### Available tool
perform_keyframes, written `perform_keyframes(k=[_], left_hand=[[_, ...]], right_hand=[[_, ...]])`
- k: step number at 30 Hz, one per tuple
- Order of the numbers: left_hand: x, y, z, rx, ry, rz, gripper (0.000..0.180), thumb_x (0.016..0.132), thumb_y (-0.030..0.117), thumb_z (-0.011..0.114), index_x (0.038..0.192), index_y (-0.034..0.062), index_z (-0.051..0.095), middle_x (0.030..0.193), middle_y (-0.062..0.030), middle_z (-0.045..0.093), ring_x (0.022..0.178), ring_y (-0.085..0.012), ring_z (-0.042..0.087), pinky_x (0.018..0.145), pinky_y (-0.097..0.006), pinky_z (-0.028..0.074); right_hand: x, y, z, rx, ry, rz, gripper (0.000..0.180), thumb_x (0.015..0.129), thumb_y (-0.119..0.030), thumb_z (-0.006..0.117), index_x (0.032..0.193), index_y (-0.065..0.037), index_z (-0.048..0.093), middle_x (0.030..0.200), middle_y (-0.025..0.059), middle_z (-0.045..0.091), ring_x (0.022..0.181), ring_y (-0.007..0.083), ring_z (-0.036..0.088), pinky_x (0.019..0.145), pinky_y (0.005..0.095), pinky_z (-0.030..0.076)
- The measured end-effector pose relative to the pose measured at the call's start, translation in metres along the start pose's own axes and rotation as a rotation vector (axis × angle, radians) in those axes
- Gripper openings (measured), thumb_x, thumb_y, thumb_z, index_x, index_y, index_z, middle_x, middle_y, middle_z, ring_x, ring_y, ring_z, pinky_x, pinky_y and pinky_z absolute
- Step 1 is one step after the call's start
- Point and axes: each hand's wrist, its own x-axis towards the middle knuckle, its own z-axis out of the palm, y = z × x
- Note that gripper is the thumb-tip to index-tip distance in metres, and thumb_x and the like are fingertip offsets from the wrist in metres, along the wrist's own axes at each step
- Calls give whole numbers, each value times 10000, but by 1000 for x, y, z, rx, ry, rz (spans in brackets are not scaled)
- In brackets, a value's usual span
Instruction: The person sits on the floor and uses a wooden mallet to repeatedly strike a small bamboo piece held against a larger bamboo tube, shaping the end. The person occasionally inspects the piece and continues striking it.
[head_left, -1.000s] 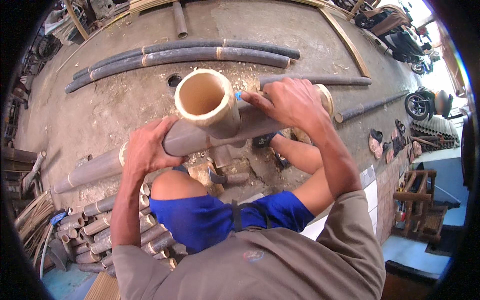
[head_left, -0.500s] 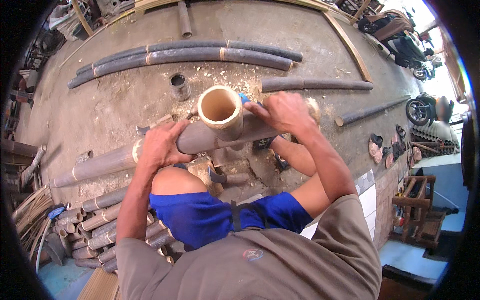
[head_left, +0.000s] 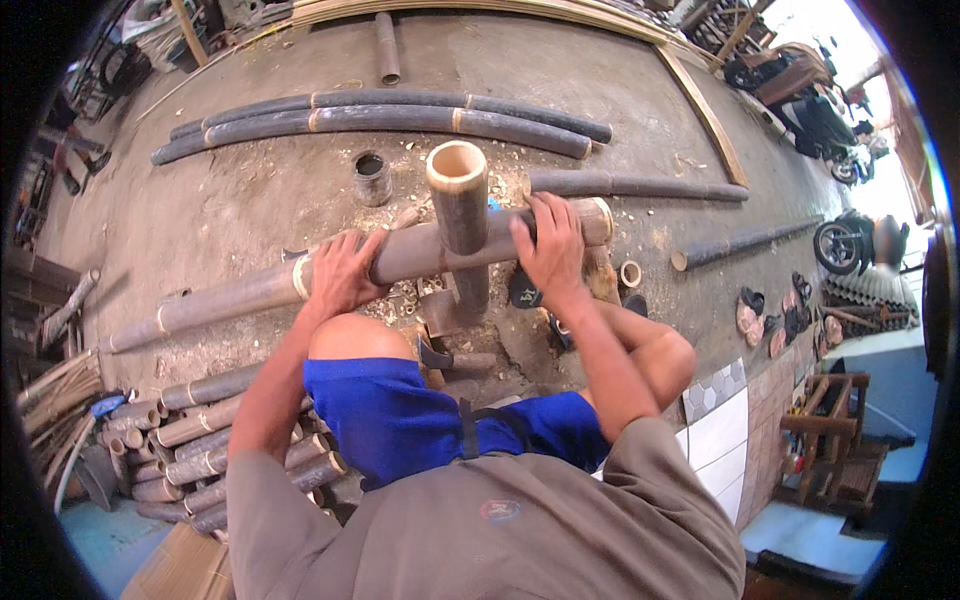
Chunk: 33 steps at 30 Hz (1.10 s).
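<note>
A thick dark bamboo pole [head_left: 412,252] lies crosswise in front of my knees, its cut right end pale. A shorter bamboo tube [head_left: 460,205] stands through it, open rim up, with its lower part showing beneath the pole. Left of this tube, my left hand [head_left: 347,272] grips the pole beside a pale joint ring. My right hand [head_left: 553,252] curls over the pole between the tube and the right end. A small blue object [head_left: 493,204], mostly hidden, shows behind the tube; its kind I cannot make out.
A short dark can-like cylinder [head_left: 372,180] stands beyond the pole among wood chips. Long bamboo poles [head_left: 385,120] lie farther off, with another pole [head_left: 640,186] to their right. Stacked bamboo pieces [head_left: 205,465] fill the lower left. Motorbikes [head_left: 845,245] stand at the right.
My right hand has come down and left, from near the blue object to a grip on the pole. The pole has rolled, tipping the tube's rim away from me. My right knee has swung outward.
</note>
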Motion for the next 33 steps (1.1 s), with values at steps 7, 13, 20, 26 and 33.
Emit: perform_keyframes(k=[7, 13, 20, 26, 33], left_hand=[[63, -36, -20, -303, -412, -92, 922, 556, 447, 896, 1383, 131, 637, 1176, -192, 747, 1086, -377, 714, 935, -468, 560], [59, -47, 8, -353, -566, -172, 937, 581, 561, 881, 1370, 106, 658, 1173, -211, 753, 1089, -395, 721, 961, -474, 550], [16, -65, 90, -242, -580, -125, 924, 618, 561, 881, 1352, 74, 601, 1166, -226, 734, 1107, -419, 697, 951, -492, 547], [-8, -71, 116, -190, -671, -229, 931, 636, 518, 876, 1392, 84, 548, 1281, -208, 679, 1237, -400, 624, 1050, -529, 487], [-36, -89, 120, -91, -716, -333, 905, 693, 520, 894, 1454, 193, 531, 1369, -132, 631, 1336, -358, 551, 1113, -540, 446]], right_hand=[[-171, -41, 54, 446, -215, 473, 924, 831, -390, 855, 1509, 54, 410, 1417, 350, 547, 1305, 501, 558, 1097, 527, 460], [-206, -61, 71, 678, -532, 907, 955, 793, -454, 874, 1494, 8, 418, 1267, 311, 686, 1218, 420, 678, 1018, 488, 534], [-233, -75, 76, 637, -656, 961, 886, 789, -471, 860, 1419, 21, 477, 1190, 284, 721, 1111, 400, 722, 952, 460, 564], [-244, -73, 103, 715, -825, 964, 821, 822, -431, 841, 1377, 86, 526, 1268, 262, 692, 1179, 331, 690, 1014, 428, 540], [-243, -76, 124, 732, -923, 818, 978, 781, -563, 845, 1421, 76, 472, 1300, 319, 662, 1210, 421, 673, 1025, 467, 527]])
